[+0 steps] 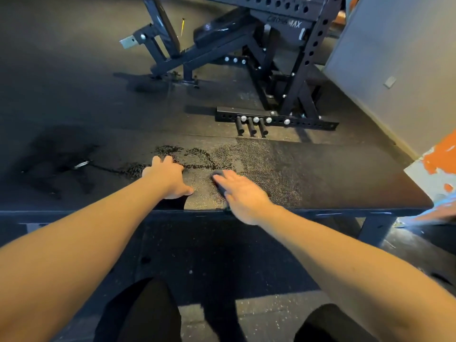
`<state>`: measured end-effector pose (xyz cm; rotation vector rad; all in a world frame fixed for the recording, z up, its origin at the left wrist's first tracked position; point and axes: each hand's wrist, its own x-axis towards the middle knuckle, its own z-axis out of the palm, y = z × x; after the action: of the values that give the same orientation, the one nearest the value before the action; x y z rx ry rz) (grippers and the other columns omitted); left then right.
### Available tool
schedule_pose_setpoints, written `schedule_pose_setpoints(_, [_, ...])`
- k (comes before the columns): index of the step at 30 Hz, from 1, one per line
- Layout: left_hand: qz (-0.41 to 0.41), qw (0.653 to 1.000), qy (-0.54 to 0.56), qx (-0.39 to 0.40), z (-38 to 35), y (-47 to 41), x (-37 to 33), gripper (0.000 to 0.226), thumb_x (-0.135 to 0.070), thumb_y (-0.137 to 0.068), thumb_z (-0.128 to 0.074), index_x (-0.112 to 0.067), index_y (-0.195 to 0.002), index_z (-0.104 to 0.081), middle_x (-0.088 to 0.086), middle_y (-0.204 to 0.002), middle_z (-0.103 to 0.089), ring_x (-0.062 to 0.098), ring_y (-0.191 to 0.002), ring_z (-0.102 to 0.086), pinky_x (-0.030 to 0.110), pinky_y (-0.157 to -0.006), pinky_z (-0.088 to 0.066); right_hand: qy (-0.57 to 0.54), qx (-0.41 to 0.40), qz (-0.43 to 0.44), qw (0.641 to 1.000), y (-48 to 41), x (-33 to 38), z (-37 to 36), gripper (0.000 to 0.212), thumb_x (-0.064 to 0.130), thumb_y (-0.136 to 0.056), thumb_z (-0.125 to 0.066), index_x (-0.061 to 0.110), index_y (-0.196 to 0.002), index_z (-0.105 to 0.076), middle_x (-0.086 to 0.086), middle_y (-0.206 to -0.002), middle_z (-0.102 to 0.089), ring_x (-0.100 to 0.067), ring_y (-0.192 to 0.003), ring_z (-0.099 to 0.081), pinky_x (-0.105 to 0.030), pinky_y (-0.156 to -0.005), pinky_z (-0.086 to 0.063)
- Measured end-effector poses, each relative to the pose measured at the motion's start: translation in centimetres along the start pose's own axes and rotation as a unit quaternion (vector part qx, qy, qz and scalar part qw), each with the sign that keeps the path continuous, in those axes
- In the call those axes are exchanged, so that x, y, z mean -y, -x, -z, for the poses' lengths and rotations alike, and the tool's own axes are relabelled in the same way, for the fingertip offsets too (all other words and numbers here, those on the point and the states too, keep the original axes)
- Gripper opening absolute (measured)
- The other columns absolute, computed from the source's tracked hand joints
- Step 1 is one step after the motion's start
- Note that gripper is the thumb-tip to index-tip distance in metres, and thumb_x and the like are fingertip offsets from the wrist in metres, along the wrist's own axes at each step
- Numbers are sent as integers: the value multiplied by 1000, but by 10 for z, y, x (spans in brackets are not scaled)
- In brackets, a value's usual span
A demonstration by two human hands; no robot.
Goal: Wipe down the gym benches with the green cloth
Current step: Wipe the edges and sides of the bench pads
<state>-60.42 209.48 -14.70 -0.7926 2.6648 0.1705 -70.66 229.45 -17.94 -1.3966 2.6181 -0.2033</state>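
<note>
1. Your right grip [243,193] lies flat with its fingers straight, pressing down on the cloth [218,174]; it is released, clasping nothing, and shows blurred
2. The cloth lies on the counter [333,174] near the front edge, about halfway along its length; only a dark rounded bit shows past your fingertips, the rest is hidden under the palm, and its colour cannot be told for sure
3. Your left grip [165,177] is released too, spread palm-down on the counter just left of the cloth and apart from it, thumb pointing toward the cloth
4. Wet-looking streaks [197,156] glisten on the counter top just beyond both grips, toward the far edge
5. Past the counter's far edge stands a black adjustable bench [217,38], and further right a black perforated rack [301,70]
6. Off the counter's right end is a block with peeling orange paint [441,156]
7. Below the counter's front edge your legs in black [148,312] stand on a speckled floor [259,314]
</note>
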Motion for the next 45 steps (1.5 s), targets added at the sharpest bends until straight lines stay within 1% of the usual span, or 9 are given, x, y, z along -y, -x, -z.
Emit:
schedule_pose_setpoints(5, [1,1000,5,-12,-2,1,1,89,-75,-83,-58,-29,-155,-34,5,-155,-31,35,-145,-22,53,-105,-41,28,-23,-137,990,-19,-51,7,52,20,-107,-32,19,-159,-28,-6,-167,-21,-26,-153,-19,-47,-125,-20])
schedule_pose_setpoints(12, [10,1000,6,-6,2,-2,-1,91,-76,-79,-62,-31,-154,-36,3,-156,-31,34,-146,-23,51,-104,-41,6,-5,4,1000,-31,15,-1,56,22,-109,-34,24,-163,-16,-2,-170,-15,-21,-157,-11,-38,-125,-5])
schedule_pose_setpoints(19, [-2,1000,-1,-8,4,-3,4,92,-81,-77,-61,-33,-152,-39,0,-152,-40,33,-143,-30,51,-103,-41,29,-26,-149,988,-58,-43,1,57,32,-109,-26,15,-162,-17,-12,-168,-21,-29,-155,-15,-46,-127,-11])
schedule_pose_setpoints(23, [4,1000,-5,-7,5,-5,2,95,-82,-75,-61,-35,-154,-36,0,-155,-38,33,-144,-29,52,-106,-40,9,-33,-51,998,-74,20,-13,58,29,-107,-28,14,-162,-17,-13,-167,-22,-30,-155,-16,-46,-126,-15])
schedule_pose_setpoints(27, [2,1000,2,-4,5,-5,5,96,-83,-74,-60,-38,-155,-33,-2,-157,-35,32,-145,-27,52,-106,-41,-34,14,14,999,-69,-14,8,54,21,-107,-32,25,-161,-24,-1,-169,-18,-22,-156,-15,-44,-126,-9])
schedule_pose_setpoints(31, [-2,1000,4,-11,2,-5,6,95,-83,-75,-60,-38,-155,-33,-2,-157,-34,32,-146,-26,53,-104,-41,10,-15,-66,998,-81,-78,12,51,25,-108,-30,23,-159,-29,2,-169,-18,-23,-156,-16,-49,-126,-13])
schedule_pose_setpoints(34, [2,1000,4,-8,2,-6,5,94,-81,-76,-61,-37,-155,-34,0,-156,-35,32,-145,-26,52,-104,-41,31,-43,-109,993,-105,-50,-2,51,26,-106,-30,17,-155,-34,-6,-166,-25,-30,-151,-23,-50,-124,-19])
schedule_pose_setpoints(41, [11,1000,2,-4,4,-6,3,95,-82,-76,-60,-39,-156,-32,-2,-159,-31,31,-147,-24,52,-106,-39,19,-29,13,999,-121,-17,5,49,17,-106,-32,21,-154,-38,-1,-165,-28,-24,-151,-26,-47,-125,-17])
schedule_pose_setpoints(45, [0,1000,-1,-10,2,-6,6,95,-82,-76,-59,-38,-156,-32,-3,-159,-30,30,-146,-24,52,-104,-40,35,-30,-106,993,-136,-90,13,49,14,-103,-33,15,-152,-39,-6,-166,-28,-29,-149,-29,-52,-122,-20])
